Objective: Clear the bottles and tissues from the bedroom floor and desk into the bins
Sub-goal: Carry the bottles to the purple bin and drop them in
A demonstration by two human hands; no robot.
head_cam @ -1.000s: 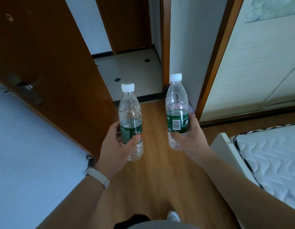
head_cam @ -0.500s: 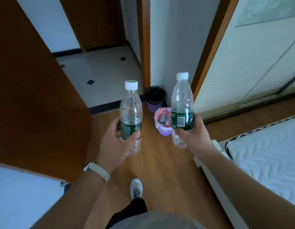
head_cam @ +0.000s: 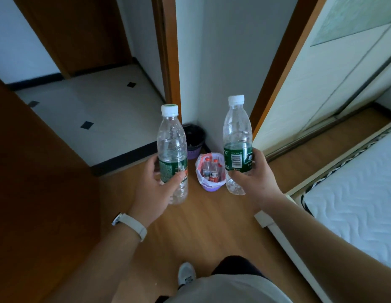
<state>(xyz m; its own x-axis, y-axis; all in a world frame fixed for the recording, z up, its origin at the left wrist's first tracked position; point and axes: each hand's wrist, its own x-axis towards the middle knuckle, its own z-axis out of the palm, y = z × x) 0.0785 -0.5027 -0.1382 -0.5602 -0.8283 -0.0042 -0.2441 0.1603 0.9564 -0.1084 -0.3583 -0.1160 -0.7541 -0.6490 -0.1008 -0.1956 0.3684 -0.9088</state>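
Moved: since a second ago the person has walked up to the wall corner. The two bins, hidden then, now show just ahead between the raised bottles. Both grips look unchanged.
Left hand: the left hand [head_cam: 154, 191] curls its fingers [head_cam: 153, 166] and thumb round the label of the left bottle [head_cam: 171, 147], which is clear crinkled plastic with a green label and a green-rimmed white cap, held upright.
Right hand: the right hand [head_cam: 259, 178] wraps its fingers round the low part of the right bottle [head_cam: 236, 132], which is clear plastic with a green barcode label and a plain white cap. It is upright and held a little higher.
Bins: the near bin [head_cam: 211, 188], small purple plastic with a white-and-red bag liner, stands on the wooden floor [head_cam: 212, 226] and already holds several red-capped bottles. The far bin [head_cam: 192, 153], purple with a black liner, stands just behind it against the wall; its contents cannot be seen.
Step in hand: probably carrying both bottles to the near bin. To do it well, step in, lower each bottle over the mouth before letting go, and release one at a time into the gap beside the bottles inside. The bin looks light and fairly full, so a drop from height could bounce out or tip it.
Around: a brown wooden door [head_cam: 37, 182] stands open on the left, tiled hallway shows beyond it, and a pale sliding wardrobe door [head_cam: 321, 84] is on the right.
In the way: the white mattress [head_cam: 354, 204] and its bed-frame corner lie just beside the right forearm, and the open door narrows the left side.
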